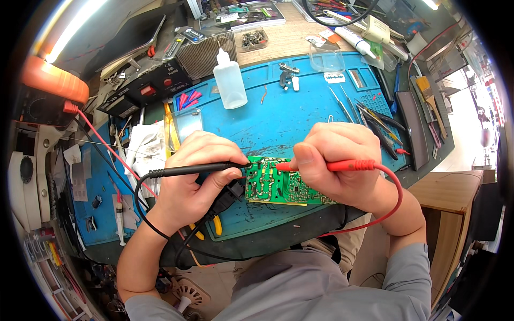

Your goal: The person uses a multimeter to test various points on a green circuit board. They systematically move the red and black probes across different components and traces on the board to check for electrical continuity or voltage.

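A green circuit board [278,181] lies on the blue work mat near its front edge, solder side up. My left hand [195,174] grips a black test probe [187,170] between thumb and fingers, its tip end at the board's left edge. Closed round a red test probe [348,165], my right hand [342,160] holds the tip end over the board's upper middle. The hand hides part of the board's right side. Beneath my left hand is a black plug [227,198] with a cord. The red probe's lead curves down past my right wrist.
An orange multimeter [53,88] stands at far left. On the blue mat [267,123] are a clear squeeze bottle [230,80], a razor blade [334,78], tweezers and pliers [377,128]. Behind the bottle sits a black power unit [150,88]. Yellow-handled pliers [217,224] lie under the left wrist.
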Tool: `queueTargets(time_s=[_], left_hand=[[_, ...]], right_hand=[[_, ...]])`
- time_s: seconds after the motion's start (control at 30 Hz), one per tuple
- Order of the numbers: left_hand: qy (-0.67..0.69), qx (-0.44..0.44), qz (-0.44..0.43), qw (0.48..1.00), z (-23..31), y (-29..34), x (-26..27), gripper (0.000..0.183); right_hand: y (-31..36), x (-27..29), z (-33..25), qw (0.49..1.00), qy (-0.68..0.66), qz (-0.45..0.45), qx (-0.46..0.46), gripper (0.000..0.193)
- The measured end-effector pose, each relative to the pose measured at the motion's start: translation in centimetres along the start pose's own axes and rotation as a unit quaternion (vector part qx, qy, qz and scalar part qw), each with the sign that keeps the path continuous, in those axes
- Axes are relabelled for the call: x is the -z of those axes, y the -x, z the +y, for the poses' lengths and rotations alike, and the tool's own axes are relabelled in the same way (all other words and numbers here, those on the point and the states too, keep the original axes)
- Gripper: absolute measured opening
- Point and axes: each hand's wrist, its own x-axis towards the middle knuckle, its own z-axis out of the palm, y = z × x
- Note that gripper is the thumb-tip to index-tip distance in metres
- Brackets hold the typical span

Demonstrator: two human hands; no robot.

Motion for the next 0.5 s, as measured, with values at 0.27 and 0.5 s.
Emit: queueTargets(time_s=[0.27,0.5], left_hand=[[0.004,-0.002,-0.001,1.000,-0.01,-0.05,-0.01,0.024],[0.006,-0.006,-0.001,1.000,-0.02,-0.01,0.01,0.024]], right_hand=[[-0.04,0.02,0.11,1.000,-0.006,0.001,0.002,0.034],[-0.01,-0.16,0.08,1.000,-0.002,-0.001,0.003,0.032]])
